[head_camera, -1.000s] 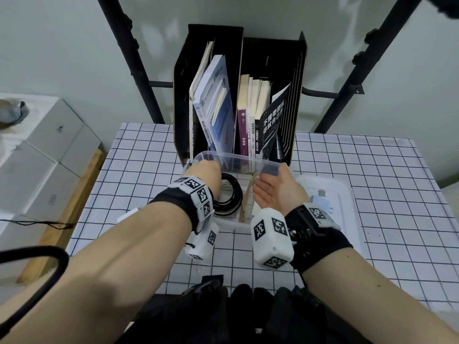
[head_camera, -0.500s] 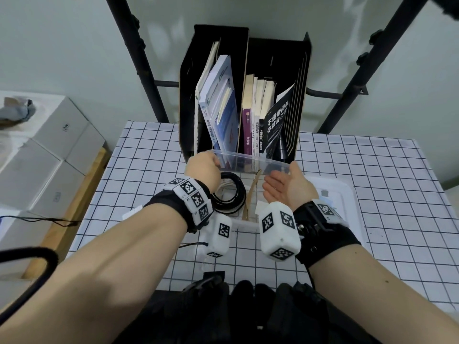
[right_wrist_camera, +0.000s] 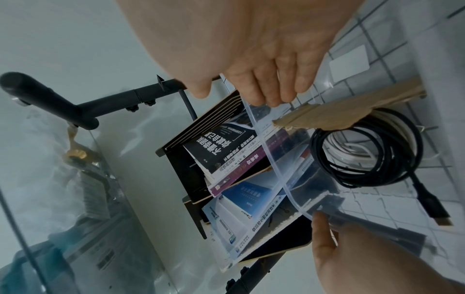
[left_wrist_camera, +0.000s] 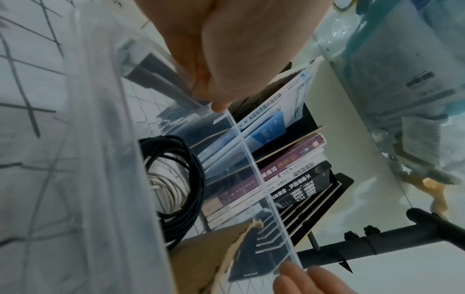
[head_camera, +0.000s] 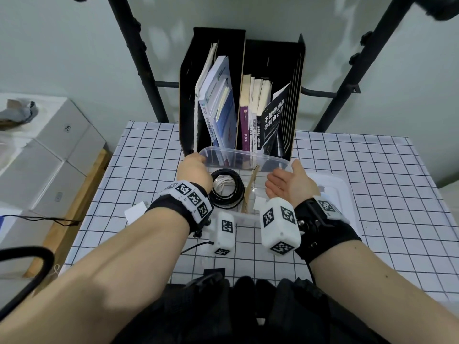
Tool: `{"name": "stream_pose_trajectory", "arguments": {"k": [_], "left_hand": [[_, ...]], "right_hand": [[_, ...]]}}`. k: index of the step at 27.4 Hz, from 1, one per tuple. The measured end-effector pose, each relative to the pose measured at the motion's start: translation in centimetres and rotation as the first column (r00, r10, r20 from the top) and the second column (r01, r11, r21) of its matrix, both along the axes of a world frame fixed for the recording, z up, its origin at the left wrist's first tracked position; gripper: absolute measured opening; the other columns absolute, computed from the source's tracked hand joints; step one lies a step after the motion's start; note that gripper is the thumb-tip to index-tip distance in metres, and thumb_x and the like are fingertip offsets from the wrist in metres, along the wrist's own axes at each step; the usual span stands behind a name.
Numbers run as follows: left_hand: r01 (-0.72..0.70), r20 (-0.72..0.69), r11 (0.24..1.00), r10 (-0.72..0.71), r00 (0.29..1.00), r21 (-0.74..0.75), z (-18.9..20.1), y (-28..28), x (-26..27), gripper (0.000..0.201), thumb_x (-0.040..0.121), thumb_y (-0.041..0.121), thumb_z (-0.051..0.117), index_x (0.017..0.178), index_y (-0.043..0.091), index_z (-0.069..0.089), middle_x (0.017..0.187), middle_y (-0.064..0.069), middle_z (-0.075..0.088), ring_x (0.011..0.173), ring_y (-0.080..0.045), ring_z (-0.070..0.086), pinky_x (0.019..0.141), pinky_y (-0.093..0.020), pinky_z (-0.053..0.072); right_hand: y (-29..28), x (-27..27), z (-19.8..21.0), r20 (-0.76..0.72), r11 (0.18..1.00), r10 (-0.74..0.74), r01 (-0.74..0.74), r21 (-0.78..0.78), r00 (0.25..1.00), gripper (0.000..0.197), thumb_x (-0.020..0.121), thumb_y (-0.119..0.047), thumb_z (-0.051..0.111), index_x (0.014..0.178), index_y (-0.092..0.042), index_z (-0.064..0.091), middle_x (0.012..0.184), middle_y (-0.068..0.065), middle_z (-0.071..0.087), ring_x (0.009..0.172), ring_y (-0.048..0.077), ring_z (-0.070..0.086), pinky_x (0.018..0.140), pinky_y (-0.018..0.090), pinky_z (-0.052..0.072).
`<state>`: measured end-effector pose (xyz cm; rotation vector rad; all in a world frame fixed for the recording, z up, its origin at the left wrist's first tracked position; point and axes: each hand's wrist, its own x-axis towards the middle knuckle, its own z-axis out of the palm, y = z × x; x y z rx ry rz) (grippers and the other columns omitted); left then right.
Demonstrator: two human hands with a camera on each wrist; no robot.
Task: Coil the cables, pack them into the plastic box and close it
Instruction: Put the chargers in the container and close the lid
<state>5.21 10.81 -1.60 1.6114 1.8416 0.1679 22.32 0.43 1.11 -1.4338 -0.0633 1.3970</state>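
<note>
Gripping far rim of clear plastic box (head_camera: 244,155) at both corners, left hand (head_camera: 195,171) fingers curled over it, right hand (head_camera: 289,183) palm-up fingers pinching edge, black cable coil (head_camera: 227,188) and white cable (head_camera: 222,183) inside, lid (head_camera: 345,192) on table beside it.

Both forearms were bare. Each wrist had a black strap (head_camera: 330,234) with white blocks (head_camera: 278,225) covered in square black-and-white markers; dark clothing (head_camera: 248,311) sat below them.

An office-like workspace: black file holders (head_camera: 242,93) of books on a grid-clothed table (head_camera: 360,175), stacked white cartons (head_camera: 47,155) alongside.
</note>
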Motion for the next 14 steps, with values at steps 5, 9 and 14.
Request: {"name": "stream_pose_trajectory", "arguments": {"k": [5, 9, 14], "left_hand": [[-0.038, -0.02, 0.992, 0.04, 0.999, 0.119, 0.3, -1.6, -0.1, 0.043, 0.086, -0.005, 0.046, 0.126, 0.007, 0.057, 0.126, -0.013, 0.06, 0.116, -0.029, 0.056, 0.093, -0.03, 0.043], [-0.023, -0.057, 0.993, 0.03, 0.998, 0.119, 0.7, -2.7, -0.1, 0.043, 0.087, -0.004, 0.047, 0.127, 0.006, 0.055, 0.128, -0.013, 0.057, 0.117, -0.028, 0.056, 0.09, -0.028, 0.043], [-0.106, 0.071, 0.971, 0.093, 0.993, 0.213, 2.1, -4.3, 0.5, 0.027, 0.088, -0.001, 0.047, 0.108, 0.004, 0.064, 0.12, -0.014, 0.061, 0.115, -0.03, 0.056, 0.085, -0.027, 0.042]], "right_hand": [[-0.9, 0.0, 0.4, 0.0, 1.0, -0.005, 0.005, -0.004, 1.0, 0.066, 0.1, -0.05, 0.029, 0.14, 0.001, 0.041, 0.146, 0.018, 0.042, 0.134, 0.029, 0.043, 0.108, 0.037, 0.036], [-1.5, -0.1, 0.7, 0.003, 1.0, -0.023, 0.023, -0.001, 1.0, 0.065, 0.1, -0.05, 0.03, 0.137, 0.001, 0.045, 0.143, 0.018, 0.046, 0.13, 0.028, 0.047, 0.103, 0.035, 0.039], [-2.8, 0.0, 1.5, 0.029, 0.998, -0.055, 0.055, 0.005, 0.998, 0.057, 0.101, -0.045, 0.034, 0.128, 0.001, 0.054, 0.132, 0.017, 0.057, 0.122, 0.028, 0.055, 0.098, 0.034, 0.046]]}}
